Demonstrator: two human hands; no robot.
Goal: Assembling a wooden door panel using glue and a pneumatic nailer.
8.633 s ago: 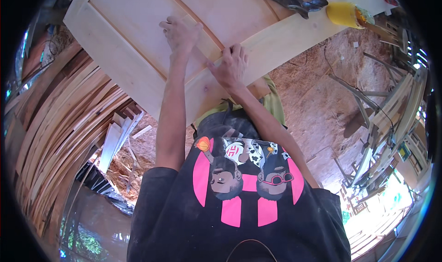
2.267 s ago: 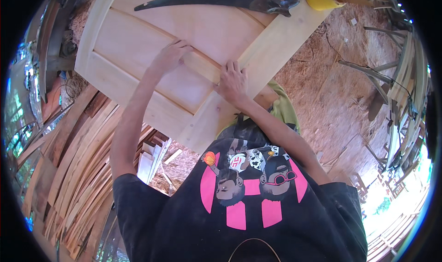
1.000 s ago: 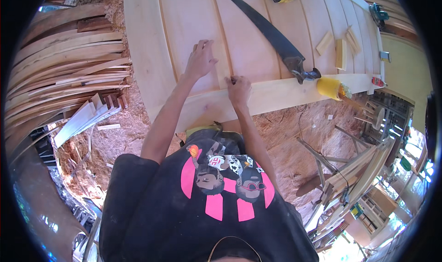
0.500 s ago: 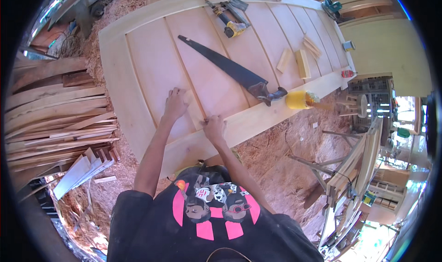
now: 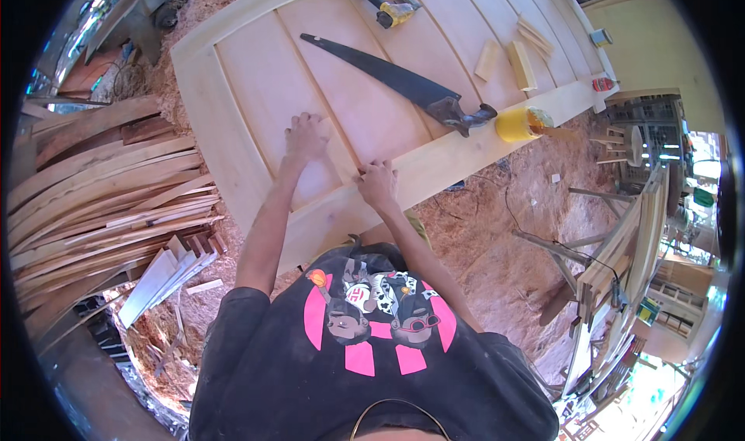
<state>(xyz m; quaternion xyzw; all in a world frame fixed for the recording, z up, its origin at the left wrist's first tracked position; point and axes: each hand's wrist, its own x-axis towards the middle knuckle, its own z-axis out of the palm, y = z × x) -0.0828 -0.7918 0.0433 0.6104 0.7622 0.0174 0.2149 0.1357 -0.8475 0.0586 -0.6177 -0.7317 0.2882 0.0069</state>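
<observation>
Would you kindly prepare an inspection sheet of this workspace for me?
Surface: wooden panel, pale and grooved, with wider rails.
Job's things: the panel; a pale strip along one groove.
Clutter: saw, power tool, yellow container and wood blocks, all on the panel.
Left hand: beside the strip's far end; grip unclear.
Right hand: at the strip's near end; grip unclear.
Cables: thin dark cord at right, over the floor.
Surroundings: stacked boards at left, stool at right.

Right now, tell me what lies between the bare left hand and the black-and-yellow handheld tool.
The dark, tapered handsaw lies between the left hand and the tool, on the pale wooden panel; the head view shows it.
</observation>
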